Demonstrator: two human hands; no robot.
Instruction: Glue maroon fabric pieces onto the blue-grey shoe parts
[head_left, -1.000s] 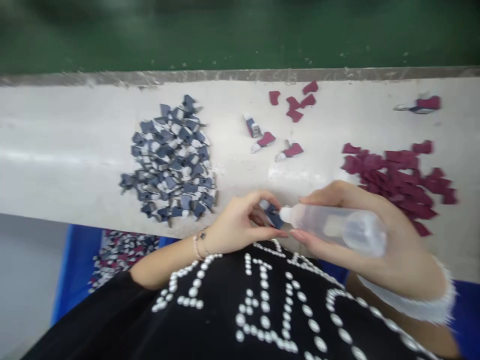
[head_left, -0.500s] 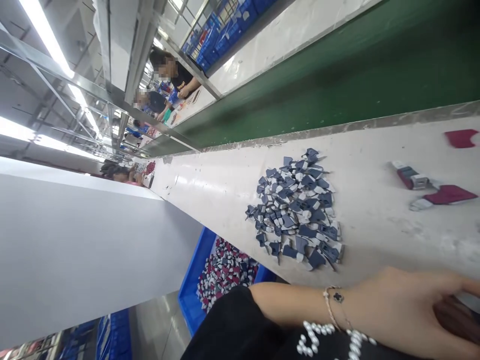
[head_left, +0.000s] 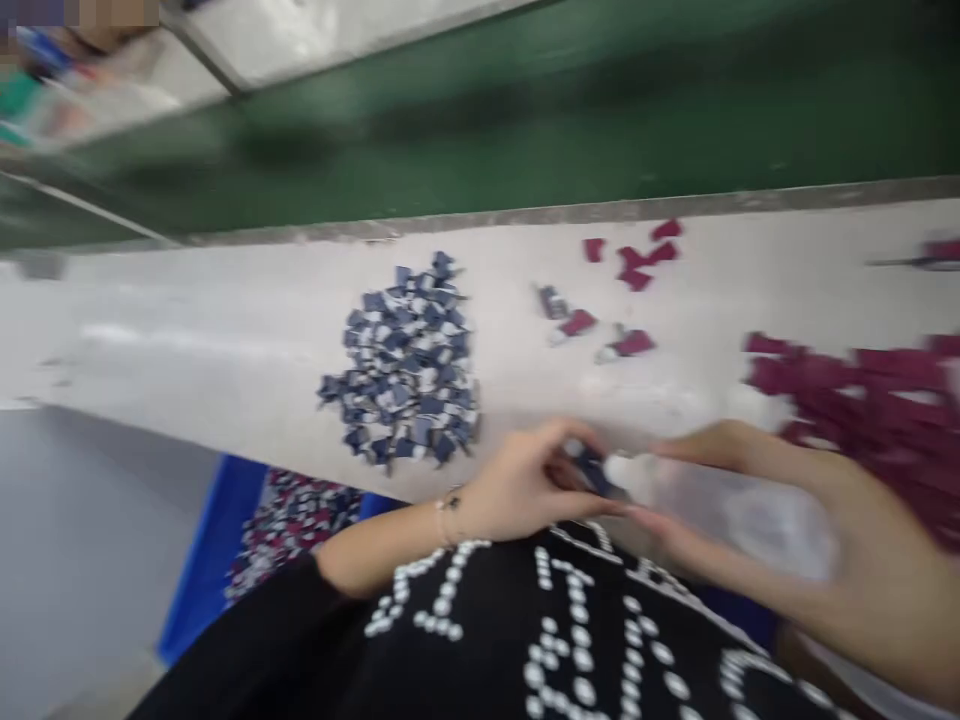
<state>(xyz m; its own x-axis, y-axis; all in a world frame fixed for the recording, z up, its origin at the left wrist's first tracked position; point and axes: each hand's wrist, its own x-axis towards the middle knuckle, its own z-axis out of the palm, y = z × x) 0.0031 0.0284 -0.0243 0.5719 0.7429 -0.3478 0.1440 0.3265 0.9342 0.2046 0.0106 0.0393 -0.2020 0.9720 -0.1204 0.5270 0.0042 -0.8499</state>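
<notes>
My left hand (head_left: 517,485), a bracelet at its wrist, pinches a small dark blue-and-white piece (head_left: 592,468). My right hand (head_left: 847,520) is wrapped round a translucent squeeze bottle (head_left: 742,515). Its white tip points left and meets or nearly meets the piece; blur hides whether they touch. Beyond my hands lie a few maroon-and-white pieces (head_left: 631,344) and several loose maroon flat pieces (head_left: 636,262). A heap of similar blue-and-white pieces (head_left: 409,365) is to the left on the white table (head_left: 225,350).
A large pile of maroon flat pieces (head_left: 862,400) covers the table at right. Below the table edge at left stands a blue bin (head_left: 196,560) holding mixed small pieces. A green strip (head_left: 525,120) runs along the table's far side.
My view has swung right and down, so the heap now appears farther left. My right hand with the bottle and the maroon pile have come into view. The distant workers have mostly left the picture.
</notes>
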